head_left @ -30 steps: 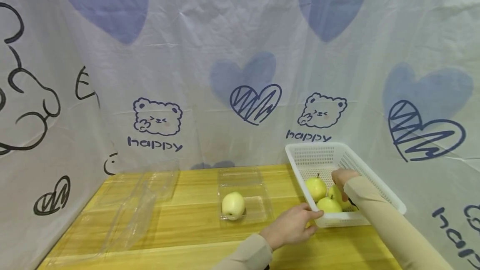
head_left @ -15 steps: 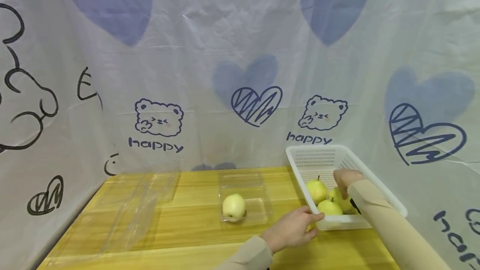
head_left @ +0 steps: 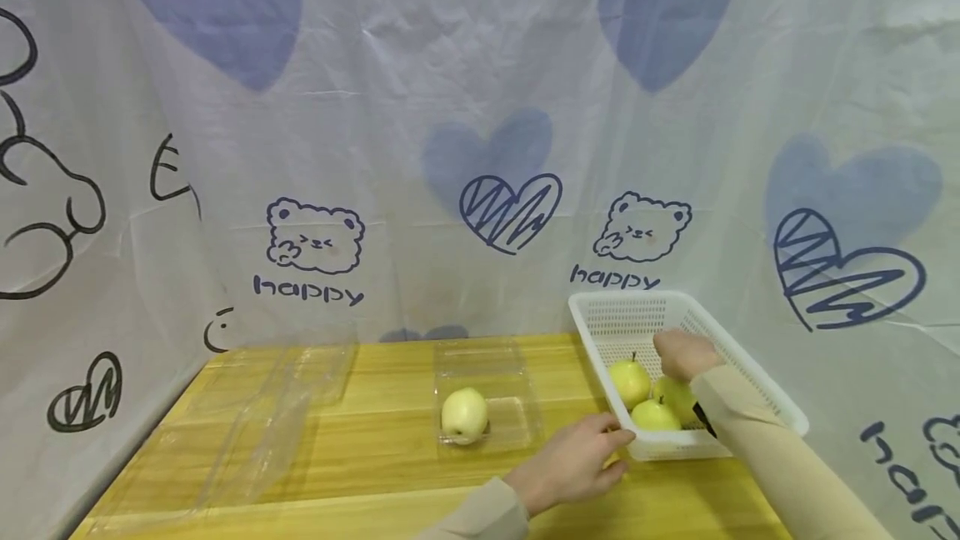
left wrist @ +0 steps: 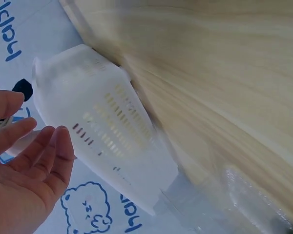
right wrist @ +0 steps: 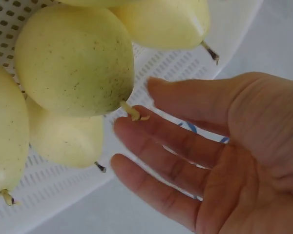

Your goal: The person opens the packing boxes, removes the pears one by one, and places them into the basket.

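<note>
In the head view, a white slotted basket (head_left: 678, 445) at the right of the table holds several yellow-green pears (head_left: 628, 382). My right hand (head_left: 684, 354) is inside it, over the pears. The right wrist view shows that hand's thumb and fingers spread apart beside the stem of a speckled pear (right wrist: 75, 61), gripping nothing. My left hand (head_left: 570, 463) is at the basket's near left corner, fingers loosely bent and holding nothing; whether a fingertip touches the rim I cannot tell. A single pear (head_left: 464, 416) sits in a clear plastic box (head_left: 512, 422) at mid-table.
More clear plastic boxes (head_left: 258, 432) lie on the left of the wooden table (head_left: 360, 473). A white printed curtain (head_left: 420, 273) hangs behind the table and on both sides, close to the basket's far edge.
My right hand has risen slightly from the pears, its fingers no longer reaching down beside one. My left hand has drawn back slightly to the left from the basket's corner.
</note>
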A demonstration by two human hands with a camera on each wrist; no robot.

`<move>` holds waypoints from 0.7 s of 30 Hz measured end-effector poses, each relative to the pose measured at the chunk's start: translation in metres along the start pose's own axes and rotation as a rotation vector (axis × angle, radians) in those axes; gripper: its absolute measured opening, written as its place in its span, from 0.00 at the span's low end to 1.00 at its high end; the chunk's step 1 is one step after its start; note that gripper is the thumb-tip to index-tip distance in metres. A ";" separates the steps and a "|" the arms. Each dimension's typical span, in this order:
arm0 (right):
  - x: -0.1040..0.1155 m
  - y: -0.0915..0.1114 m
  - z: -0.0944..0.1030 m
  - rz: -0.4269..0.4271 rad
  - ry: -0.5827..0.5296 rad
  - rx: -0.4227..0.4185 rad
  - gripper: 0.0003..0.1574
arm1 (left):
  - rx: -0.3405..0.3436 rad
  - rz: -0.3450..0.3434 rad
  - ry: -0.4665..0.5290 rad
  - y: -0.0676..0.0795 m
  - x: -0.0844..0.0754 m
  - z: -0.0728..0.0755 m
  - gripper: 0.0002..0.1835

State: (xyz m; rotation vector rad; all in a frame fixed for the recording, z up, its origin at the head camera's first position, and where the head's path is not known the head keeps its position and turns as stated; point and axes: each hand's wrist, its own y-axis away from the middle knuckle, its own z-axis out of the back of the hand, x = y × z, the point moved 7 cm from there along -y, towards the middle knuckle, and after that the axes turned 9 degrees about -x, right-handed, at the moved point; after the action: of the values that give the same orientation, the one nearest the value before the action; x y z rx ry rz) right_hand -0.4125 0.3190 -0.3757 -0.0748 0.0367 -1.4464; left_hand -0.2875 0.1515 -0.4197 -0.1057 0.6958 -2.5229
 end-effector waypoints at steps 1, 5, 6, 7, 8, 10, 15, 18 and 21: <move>0.004 -0.001 0.001 0.014 -0.004 -0.022 0.07 | -0.002 0.005 0.011 0.001 0.001 0.002 0.19; 0.021 -0.004 0.005 0.081 -0.004 -0.123 0.07 | -0.016 0.053 0.057 0.008 0.010 0.008 0.18; 0.026 -0.005 0.005 0.095 0.004 -0.145 0.05 | -0.016 0.070 0.066 0.009 0.014 0.009 0.18; 0.031 -0.005 0.006 0.111 0.010 -0.166 0.04 | -0.015 0.088 0.079 0.011 0.017 0.010 0.18; 0.036 -0.005 0.006 0.125 0.017 -0.188 0.02 | -0.015 0.107 0.094 0.013 0.021 0.011 0.17; 0.047 -0.005 0.008 0.151 0.031 -0.225 0.02 | -0.015 0.143 0.120 0.017 0.028 0.014 0.16; 0.070 -0.003 0.010 0.209 0.028 -0.290 0.10 | -0.061 0.196 0.163 0.034 0.048 0.023 0.14; 0.082 -0.002 0.010 0.244 -0.018 -0.291 0.13 | -0.090 0.230 0.162 0.044 0.061 0.031 0.12; 0.092 -0.002 0.009 0.267 -0.039 -0.274 0.14 | -0.105 0.293 0.153 0.053 0.075 0.037 0.10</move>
State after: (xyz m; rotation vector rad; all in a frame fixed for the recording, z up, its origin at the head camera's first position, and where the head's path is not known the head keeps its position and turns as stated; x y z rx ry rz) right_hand -0.4021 0.2276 -0.3648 -0.3114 0.2063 -1.1655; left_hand -0.3207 0.0579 -0.4183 0.1448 0.8383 -2.2299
